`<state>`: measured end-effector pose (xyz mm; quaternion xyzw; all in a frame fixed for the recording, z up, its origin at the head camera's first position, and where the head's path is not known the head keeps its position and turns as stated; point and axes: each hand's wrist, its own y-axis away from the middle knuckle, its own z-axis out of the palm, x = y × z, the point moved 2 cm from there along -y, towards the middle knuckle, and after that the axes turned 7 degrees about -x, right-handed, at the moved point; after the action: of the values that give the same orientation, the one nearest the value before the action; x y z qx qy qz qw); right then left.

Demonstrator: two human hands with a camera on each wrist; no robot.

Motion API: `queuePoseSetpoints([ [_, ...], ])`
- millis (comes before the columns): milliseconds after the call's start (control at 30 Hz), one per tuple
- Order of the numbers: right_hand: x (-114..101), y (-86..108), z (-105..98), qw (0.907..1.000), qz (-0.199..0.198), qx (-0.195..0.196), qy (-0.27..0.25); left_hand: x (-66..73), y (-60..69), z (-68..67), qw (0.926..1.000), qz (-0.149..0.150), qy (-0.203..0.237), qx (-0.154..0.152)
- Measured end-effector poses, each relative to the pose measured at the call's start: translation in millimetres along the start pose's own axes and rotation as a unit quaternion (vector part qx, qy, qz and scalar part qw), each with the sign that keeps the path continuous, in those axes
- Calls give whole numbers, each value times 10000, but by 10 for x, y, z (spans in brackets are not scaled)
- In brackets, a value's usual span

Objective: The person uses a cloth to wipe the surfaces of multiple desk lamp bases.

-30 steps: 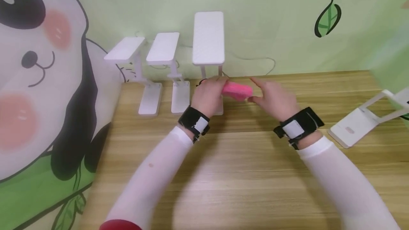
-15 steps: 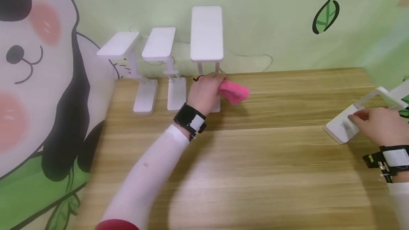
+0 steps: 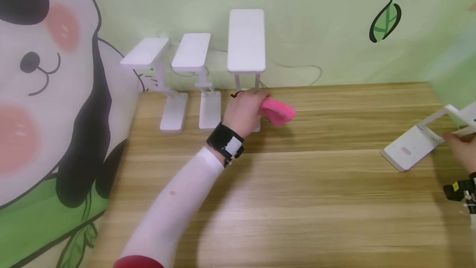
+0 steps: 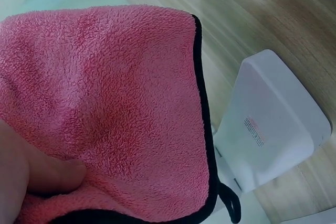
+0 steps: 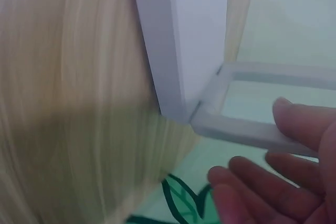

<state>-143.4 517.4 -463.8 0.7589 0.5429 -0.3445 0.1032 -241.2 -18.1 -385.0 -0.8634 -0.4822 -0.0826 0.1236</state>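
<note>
My left hand grips a folded pink towel in front of the third white desk lamp at the back. Dark edging and a small loop show on the towel in the left wrist view, with my thumb lying on its plush face. At the right edge, my right hand holds the arm of another white desk lamp. In the right wrist view, the thumb is on one side of that lamp arm and the curled fingers are on the other. The lamp's head is mostly out of view.
Two more white lamps stand at the left, a left one and a middle one. A thin cord hangs along the green wall behind the wooden table. A panda picture covers the left wall.
My right hand has left the towel and gone right, past the lamp's base to its arm. The left hand still holds the towel near the third lamp; the towel's free end now hangs down.
</note>
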Motion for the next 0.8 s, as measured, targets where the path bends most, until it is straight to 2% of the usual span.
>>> queuePoseSetpoints([
  [233, -346, 56, 37, 9988, 298, -344, -186, -24, 55, 13, 10000, -27, -36, 7],
  [300, -409, 18, 72, 9980, 288, -555, -108, -31, 70, 11, 10000, -33, -44, 14],
  [333, -446, -15, 85, 9962, 289, -818, 54, -33, 75, 10, 10000, -33, -47, 21],
  [400, -529, -84, 122, 9916, 92, -1181, 517, -36, 81, 9, 10000, -33, -45, 30],
  [467, -636, -140, 175, 9829, -142, -1501, 1060, -36, 90, 2, 10000, -25, -42, 33],
  [533, -790, -187, 262, 9749, -387, -1671, 1421, -35, 95, -3, 10000, -12, -37, 46],
  [633, -1029, -249, 474, 9733, -666, -1701, 1390, -34, 106, -10, 10000, -8, -14, 31],
  [800, -1477, -342, 935, 9706, -1108, -1920, 937, -36, 116, -10, 10000, -5, -49, 0],
])
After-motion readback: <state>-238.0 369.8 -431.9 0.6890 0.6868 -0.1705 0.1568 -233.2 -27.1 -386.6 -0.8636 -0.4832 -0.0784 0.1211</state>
